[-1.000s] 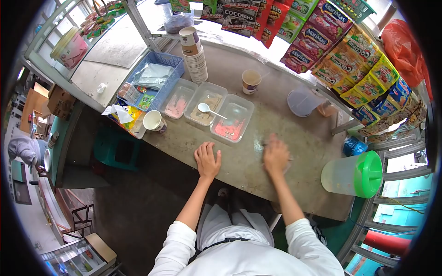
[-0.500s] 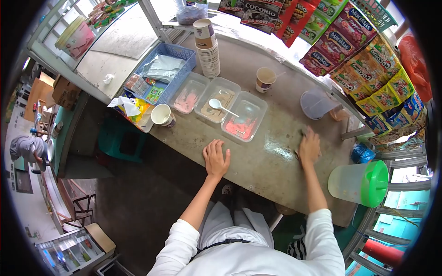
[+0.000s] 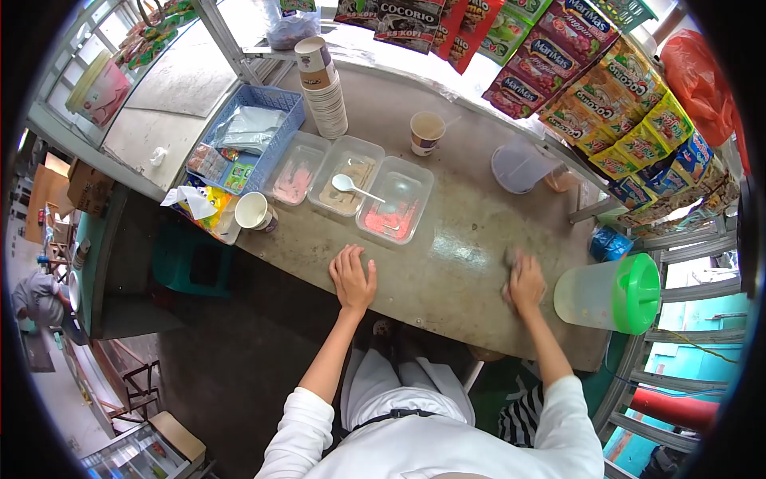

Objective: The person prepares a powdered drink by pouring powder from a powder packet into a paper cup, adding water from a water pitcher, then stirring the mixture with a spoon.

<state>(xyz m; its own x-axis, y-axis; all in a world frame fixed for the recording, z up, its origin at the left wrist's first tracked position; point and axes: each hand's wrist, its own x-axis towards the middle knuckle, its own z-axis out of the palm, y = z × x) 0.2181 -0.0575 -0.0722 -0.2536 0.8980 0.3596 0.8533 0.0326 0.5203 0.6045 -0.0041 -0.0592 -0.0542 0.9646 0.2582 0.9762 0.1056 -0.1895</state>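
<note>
My left hand (image 3: 352, 279) lies flat on the front edge of the worn counter (image 3: 463, 291), fingers stretched out and holding nothing. Farther right, my right hand (image 3: 527, 283) presses a small greyish cloth (image 3: 509, 262) against the surface. The cloth is mostly hidden under the fingers and slightly blurred. Beyond my left hand stand three clear plastic tubs: one with pink bits (image 3: 294, 180), one with a tan powder (image 3: 337, 194) and a white spoon (image 3: 357, 187) lying across it, and one with red-pink bits (image 3: 392, 219).
A green-lidded jug (image 3: 608, 293) stands right of my right hand. Paper cups (image 3: 255, 212) sit at the left edge, with a cup (image 3: 427, 133) and a cup stack (image 3: 325, 108) farther back. Also there are a blue basket (image 3: 267, 164), a clear container (image 3: 512, 170) and hanging drink sachets (image 3: 550, 60).
My right hand has moved nearer the front edge with the cloth, toward the jug. My left hand stays at the counter edge. The whole view has shifted a little as my head turned.
</note>
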